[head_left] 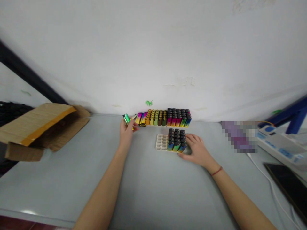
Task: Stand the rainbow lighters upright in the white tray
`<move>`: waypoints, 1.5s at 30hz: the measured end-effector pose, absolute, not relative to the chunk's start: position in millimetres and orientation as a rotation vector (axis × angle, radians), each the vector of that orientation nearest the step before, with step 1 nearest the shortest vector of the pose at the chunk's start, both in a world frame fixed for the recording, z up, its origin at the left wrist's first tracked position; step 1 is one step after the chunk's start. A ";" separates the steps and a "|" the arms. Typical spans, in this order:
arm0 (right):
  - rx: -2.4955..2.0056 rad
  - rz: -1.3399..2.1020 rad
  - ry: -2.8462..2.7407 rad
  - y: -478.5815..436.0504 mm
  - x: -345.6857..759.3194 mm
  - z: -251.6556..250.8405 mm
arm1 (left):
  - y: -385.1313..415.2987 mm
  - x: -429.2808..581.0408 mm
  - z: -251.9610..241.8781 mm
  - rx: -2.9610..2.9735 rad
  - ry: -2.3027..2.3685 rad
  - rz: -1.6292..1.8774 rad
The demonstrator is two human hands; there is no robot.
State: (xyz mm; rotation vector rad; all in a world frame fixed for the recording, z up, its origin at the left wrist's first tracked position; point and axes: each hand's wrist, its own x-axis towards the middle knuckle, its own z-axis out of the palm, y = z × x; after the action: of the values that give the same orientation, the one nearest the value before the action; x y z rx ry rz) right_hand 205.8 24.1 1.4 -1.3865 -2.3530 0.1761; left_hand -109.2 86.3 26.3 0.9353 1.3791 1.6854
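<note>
A green lighter [127, 119] is gripped in my left hand [126, 132], beside the left end of a row of lighters near the wall. Closest to it, a few pink, blue and yellow lighters [141, 118] lie tilted or on their sides. My right hand [196, 149] rests with fingers spread around the right side of a white tray [161, 142]. Black-topped lighters [177, 140] with blue-green bodies stand upright in the tray's right part, while its left holes hold none. The right fingertips are partly hidden behind these lighters.
Gold-topped lighters [156, 117] and black-topped lighters [178, 117] stand along the wall. An open cardboard box [48, 126] sits at the left. On the right are a white power strip [283, 147], a cable [263, 172] and a dark phone [287, 185].
</note>
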 end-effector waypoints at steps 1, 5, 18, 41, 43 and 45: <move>-1.385 0.176 -2.352 24.2 205.8 1.3 | 85.5 -106.9 26.4 0.954 1.362 1.694; -1.379 0.175 -2.351 24.4 205.6 1.3 | 81.8 -92.3 30.1 0.934 1.276 1.680; -1.390 0.175 -2.360 23.9 205.6 2.5 | 61.6 -41.8 31.5 0.972 1.131 1.401; -1.393 0.193 -2.345 23.2 205.5 3.4 | 64.4 -58.9 51.2 0.514 1.143 1.491; -1.392 0.190 -2.347 23.3 205.6 3.1 | 63.8 -58.5 52.0 0.508 1.149 1.495; -1.392 0.185 -2.350 23.6 205.5 2.8 | 62.9 -57.3 53.1 0.503 1.159 1.497</move>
State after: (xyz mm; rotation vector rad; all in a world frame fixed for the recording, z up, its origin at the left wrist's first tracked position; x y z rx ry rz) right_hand 205.5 23.6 2.8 -1.3916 -2.3498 0.1853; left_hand -57.3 62.9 53.1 0.5028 1.1589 1.4968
